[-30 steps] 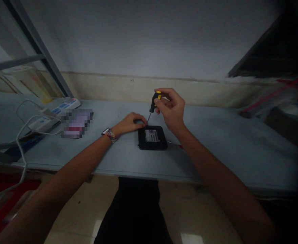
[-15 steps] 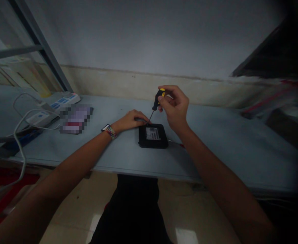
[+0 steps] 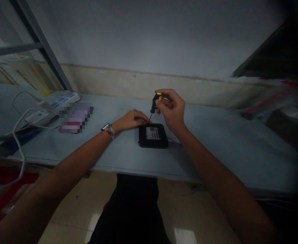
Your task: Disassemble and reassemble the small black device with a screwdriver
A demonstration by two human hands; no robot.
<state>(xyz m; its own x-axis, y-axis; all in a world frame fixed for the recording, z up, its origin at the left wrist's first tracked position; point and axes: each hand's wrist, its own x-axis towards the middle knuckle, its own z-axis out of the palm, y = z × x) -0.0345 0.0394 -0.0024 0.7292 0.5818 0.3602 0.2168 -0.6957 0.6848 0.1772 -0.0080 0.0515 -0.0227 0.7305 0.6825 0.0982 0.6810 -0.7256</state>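
Note:
A flat black box (image 3: 161, 131) with a white printed label lies on the table. My right hand (image 3: 173, 110) grips the black and yellow handle of a screwdriver (image 3: 155, 101), which leans slightly with its shaft pointing down. The screwdriver's tip meets the box's back left corner, where fingertips partly hide it. From the left, my left hand (image 3: 130, 120) holds that same corner, its fingers close around the tip. The exact finger contact there is dark and hard to make out. A thin cable (image 3: 174, 142) shows at the box's right side, passing under my right forearm.
On the left of the table (image 3: 113, 152) are a phone (image 3: 76, 118), a white power strip (image 3: 64, 101) with a white cable (image 3: 18, 137), and a metal frame post (image 3: 53, 66). A clear plastic container (image 3: 29, 73) stands behind. The wall borders the far edge.
My right hand and the screwdriver's handle have shifted slightly left and down, so the screwdriver stands a little differently tilted. My left hand and the box look the same.

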